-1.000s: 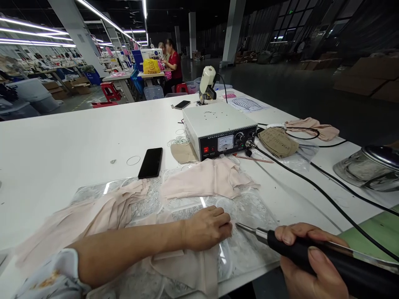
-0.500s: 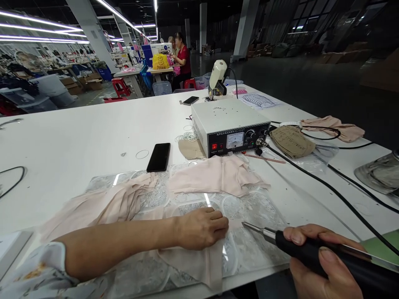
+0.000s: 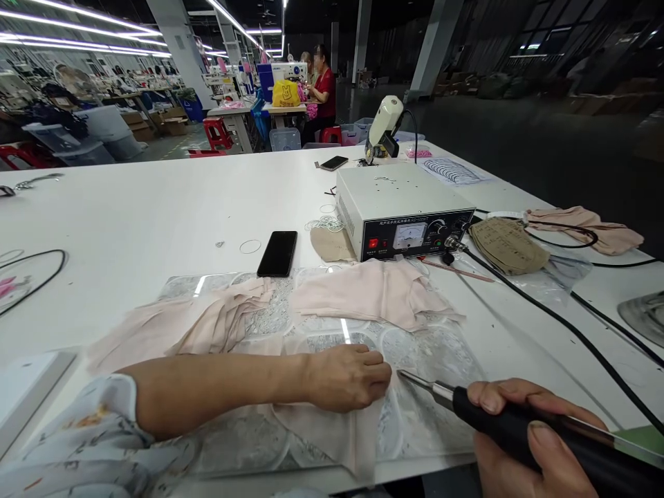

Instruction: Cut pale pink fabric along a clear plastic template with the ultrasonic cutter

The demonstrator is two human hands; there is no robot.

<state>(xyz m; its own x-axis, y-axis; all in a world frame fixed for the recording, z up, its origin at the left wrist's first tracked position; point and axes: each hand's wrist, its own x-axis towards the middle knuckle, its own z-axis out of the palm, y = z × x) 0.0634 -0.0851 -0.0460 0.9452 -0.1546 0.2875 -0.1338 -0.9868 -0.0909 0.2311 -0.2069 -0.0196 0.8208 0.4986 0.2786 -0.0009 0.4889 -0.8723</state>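
Note:
My left hand (image 3: 348,377) is closed, knuckles up, on a pale pink fabric piece (image 3: 339,436) spread over a clear mat (image 3: 430,415). Its fingertips are hidden, but the cloth runs out from beneath them. In my right hand (image 3: 534,429) is an ultrasonic handpiece (image 3: 498,415) with a black grip, its fingers wrapped round it. The handpiece's narrow metal tip points left, just right of my left knuckles and apart from them. Beyond my hands lie a fanned stack of pink fabric pieces (image 3: 223,315) and another pink fabric pile (image 3: 363,294).
A control box (image 3: 404,194) with a lit red switch stands behind the mat, a black cable (image 3: 550,318) curving from its front. Nearby are a phone (image 3: 278,253), brown pattern pieces (image 3: 508,243) and a cream-coloured device (image 3: 384,128). Co-workers sit at a sewing machine farther back.
The view has turned slightly left. The handpiece's tip has come closer to my left hand, and the strip of fabric that showed between them is no longer plainly visible.

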